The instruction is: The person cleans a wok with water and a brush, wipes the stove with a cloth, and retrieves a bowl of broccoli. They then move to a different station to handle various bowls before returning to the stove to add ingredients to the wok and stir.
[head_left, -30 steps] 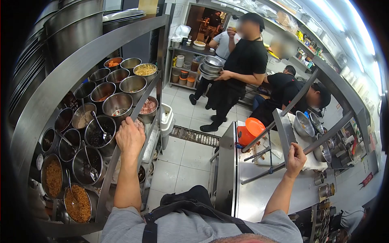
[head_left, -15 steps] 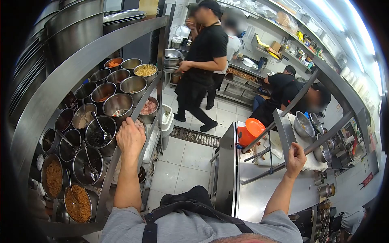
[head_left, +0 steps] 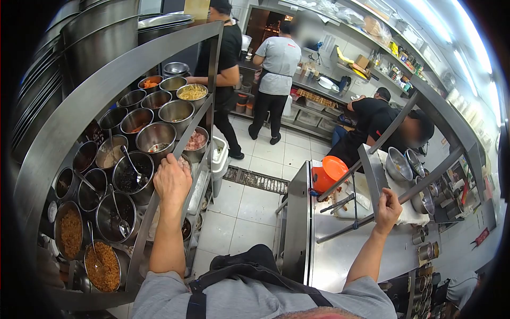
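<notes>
My left hand (head_left: 172,181) rests closed over the steel rail (head_left: 150,212) on my left, its fingertips partly hidden. Close by it are a steel pot of dark sauce (head_left: 127,183) with a spoon in it and a steel bowl (head_left: 155,138) with a little food at the bottom. On the right, the fingers of my right hand (head_left: 389,210) are curled around the edge of a raised steel shelf (head_left: 373,173). Below that hand stretches a steel counter (head_left: 345,258).
Several steel containers surround the rail, among them fried crumbs (head_left: 102,268), yellow strips (head_left: 192,92) and pink meat (head_left: 195,140). A white bin (head_left: 219,159) and floor drain (head_left: 255,179) lie ahead. An orange container (head_left: 333,169) sits on the counter. Co-workers stand beyond.
The co-worker in black has walked left with the steel bowls, which now show behind the containers. A co-worker in grey, hidden before, is now in plain view. My hands stay put.
</notes>
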Motion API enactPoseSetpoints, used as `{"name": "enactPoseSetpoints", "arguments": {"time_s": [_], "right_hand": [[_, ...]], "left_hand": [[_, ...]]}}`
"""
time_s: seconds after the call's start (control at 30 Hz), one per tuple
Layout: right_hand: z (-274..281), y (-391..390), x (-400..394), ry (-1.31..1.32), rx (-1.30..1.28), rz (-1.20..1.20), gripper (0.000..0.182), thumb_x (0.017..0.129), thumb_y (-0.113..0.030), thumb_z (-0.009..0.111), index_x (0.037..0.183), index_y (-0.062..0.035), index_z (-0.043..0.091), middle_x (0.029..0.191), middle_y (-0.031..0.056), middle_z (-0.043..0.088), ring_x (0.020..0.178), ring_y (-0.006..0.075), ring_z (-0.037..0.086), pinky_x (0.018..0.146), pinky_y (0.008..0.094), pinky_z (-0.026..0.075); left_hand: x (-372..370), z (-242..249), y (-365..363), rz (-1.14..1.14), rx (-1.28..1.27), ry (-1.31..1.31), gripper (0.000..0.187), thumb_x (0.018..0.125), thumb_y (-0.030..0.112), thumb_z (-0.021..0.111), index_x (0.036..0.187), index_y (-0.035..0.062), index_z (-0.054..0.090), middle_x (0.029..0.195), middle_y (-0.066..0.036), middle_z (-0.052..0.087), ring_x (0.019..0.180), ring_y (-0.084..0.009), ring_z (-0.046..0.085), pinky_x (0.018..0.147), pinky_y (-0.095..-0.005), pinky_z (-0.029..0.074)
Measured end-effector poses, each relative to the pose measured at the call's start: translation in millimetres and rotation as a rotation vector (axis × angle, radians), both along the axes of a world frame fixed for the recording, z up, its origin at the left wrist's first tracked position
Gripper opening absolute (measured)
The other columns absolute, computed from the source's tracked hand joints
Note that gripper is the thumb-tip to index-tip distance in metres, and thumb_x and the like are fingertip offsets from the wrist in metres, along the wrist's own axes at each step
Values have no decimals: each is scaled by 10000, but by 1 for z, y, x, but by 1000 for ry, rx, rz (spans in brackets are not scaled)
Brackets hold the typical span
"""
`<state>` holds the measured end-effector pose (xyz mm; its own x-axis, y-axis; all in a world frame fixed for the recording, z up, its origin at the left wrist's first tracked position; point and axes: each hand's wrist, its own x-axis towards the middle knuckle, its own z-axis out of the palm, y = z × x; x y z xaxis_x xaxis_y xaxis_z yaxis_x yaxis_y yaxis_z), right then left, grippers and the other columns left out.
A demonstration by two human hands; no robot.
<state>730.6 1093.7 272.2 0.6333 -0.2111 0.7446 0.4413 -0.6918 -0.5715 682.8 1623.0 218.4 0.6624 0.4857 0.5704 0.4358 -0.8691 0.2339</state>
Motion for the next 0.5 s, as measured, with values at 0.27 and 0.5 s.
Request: {"name": "enactPoseSetpoints", "arguments": {"time_s": [0.27, 0.5], "right_hand": [[-2, 0, 5, -85, -32, 36, 115, 851, 16, 563, 936, 29, 640, 640, -31, 518, 547, 28, 440, 491, 186, 320], [3, 4, -1, 12, 14, 17, 111, 840, 0, 591, 922, 50, 649, 744, 34, 608, 653, 59, 519, 600, 198, 420]], "left_hand": [[-1, 0, 0, -6, 17, -3, 293, 787, 216, 636, 924, -3, 497, 826, -185, 594, 772, -334, 629, 668, -415, 509], [0, -1, 1, -6, 20, 5, 302, 785, 218, 640, 931, -2, 494, 832, -185, 597, 777, -335, 631, 669, -415, 511]]}}
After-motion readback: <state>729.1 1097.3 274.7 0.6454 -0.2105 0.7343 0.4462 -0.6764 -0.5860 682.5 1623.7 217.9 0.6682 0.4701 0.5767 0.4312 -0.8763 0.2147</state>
